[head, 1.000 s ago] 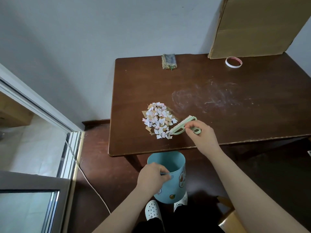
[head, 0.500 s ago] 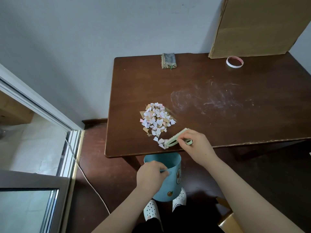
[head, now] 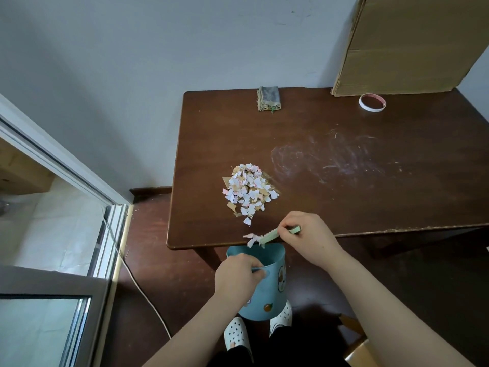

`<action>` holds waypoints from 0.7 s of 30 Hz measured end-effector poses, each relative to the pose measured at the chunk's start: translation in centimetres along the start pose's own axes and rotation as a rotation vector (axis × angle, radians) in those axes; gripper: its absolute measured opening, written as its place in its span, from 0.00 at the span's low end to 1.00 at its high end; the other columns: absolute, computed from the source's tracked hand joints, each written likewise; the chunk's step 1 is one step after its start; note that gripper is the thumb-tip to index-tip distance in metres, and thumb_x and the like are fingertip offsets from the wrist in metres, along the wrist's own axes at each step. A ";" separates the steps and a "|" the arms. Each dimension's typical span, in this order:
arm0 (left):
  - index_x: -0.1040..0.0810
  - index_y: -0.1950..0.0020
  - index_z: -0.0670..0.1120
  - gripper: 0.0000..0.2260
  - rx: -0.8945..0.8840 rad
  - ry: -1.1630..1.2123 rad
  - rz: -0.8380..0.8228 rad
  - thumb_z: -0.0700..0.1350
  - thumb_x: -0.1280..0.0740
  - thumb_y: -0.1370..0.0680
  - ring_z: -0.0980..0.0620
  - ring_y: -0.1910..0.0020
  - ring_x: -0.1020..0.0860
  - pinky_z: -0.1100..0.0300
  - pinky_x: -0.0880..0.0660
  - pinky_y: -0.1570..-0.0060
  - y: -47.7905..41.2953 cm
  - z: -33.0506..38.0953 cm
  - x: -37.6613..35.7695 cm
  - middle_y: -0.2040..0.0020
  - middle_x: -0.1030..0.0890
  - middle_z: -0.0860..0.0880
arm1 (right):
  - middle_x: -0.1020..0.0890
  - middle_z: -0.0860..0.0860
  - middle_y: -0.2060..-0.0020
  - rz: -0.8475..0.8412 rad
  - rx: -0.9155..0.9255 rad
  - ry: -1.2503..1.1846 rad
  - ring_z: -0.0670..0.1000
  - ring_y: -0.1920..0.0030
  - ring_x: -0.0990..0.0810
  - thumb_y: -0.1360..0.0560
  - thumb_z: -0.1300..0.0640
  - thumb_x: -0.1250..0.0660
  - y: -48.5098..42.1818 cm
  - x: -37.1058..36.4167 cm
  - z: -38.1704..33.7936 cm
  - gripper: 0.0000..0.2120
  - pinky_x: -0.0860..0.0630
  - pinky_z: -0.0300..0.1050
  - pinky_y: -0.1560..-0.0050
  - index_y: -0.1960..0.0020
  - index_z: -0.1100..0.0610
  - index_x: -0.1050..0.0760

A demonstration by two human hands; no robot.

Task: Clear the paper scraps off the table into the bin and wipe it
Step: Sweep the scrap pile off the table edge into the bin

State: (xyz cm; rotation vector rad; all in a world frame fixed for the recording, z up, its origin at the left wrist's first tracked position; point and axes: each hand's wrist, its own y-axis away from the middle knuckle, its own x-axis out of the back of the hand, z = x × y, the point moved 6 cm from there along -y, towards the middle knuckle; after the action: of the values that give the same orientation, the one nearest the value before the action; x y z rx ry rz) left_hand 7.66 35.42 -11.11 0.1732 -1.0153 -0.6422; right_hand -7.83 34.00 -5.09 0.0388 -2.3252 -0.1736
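– Hands first: what are they doing?
– Right hand grips a green brush at the table's near edge. Left hand holds the blue bin's rim just below that edge.
– And the paper scraps?
– Heaped on the table just beyond the brush, with stray pieces at its bristles. A folded cloth lies at the far edge.

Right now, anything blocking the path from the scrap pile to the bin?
Nothing visible. Bare table runs from the scrap pile to the near edge. The left hand holds the bin right below that edge; the right hand holds the brush there, a few scraps at its tip.
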 end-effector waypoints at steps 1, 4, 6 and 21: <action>0.18 0.52 0.52 0.10 0.000 0.000 -0.001 0.54 0.36 0.23 0.53 0.63 0.18 0.72 0.35 0.73 0.0 -0.1 0.0 0.61 0.15 0.47 | 0.20 0.44 0.62 -0.013 0.000 -0.007 0.46 0.61 0.22 0.26 0.59 0.35 0.1 0.0 -0.1 0.09 0.24 0.50 0.57 0.62 0.55 0.19; 0.18 0.53 0.51 0.10 0.000 0.006 -0.004 0.54 0.36 0.23 0.53 0.63 0.18 0.72 0.35 0.73 -0.1 -0.2 0.1 0.61 0.16 0.47 | 0.20 0.46 0.63 0.035 0.012 -0.068 0.46 0.61 0.22 0.27 0.60 0.35 -0.1 0.7 -0.6 0.09 0.25 0.49 0.58 0.63 0.55 0.19; 0.18 0.53 0.51 0.10 0.002 0.015 -0.008 0.54 0.36 0.23 0.53 0.63 0.18 0.73 0.34 0.72 -0.1 -0.2 0.2 0.61 0.15 0.48 | 0.20 0.46 0.62 0.096 0.026 -0.091 0.46 0.60 0.22 0.26 0.60 0.35 -0.6 1.1 -0.9 0.09 0.25 0.47 0.58 0.62 0.55 0.19; 0.17 0.51 0.52 0.09 -0.005 0.016 -0.027 0.54 0.35 0.23 0.53 0.60 0.18 0.64 0.26 0.63 -0.6 -0.4 0.5 0.57 0.15 0.49 | 0.21 0.48 0.60 0.141 0.127 0.151 0.48 0.64 0.26 0.25 0.60 0.35 -1.6 0.5 -2.2 0.07 0.31 0.40 0.65 0.60 0.58 0.19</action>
State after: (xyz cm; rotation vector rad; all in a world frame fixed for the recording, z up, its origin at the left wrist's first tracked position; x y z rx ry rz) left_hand 7.94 34.57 -11.20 0.1874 -0.9977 -0.6665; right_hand -6.68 32.17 -3.44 -0.0473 -2.1763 0.0463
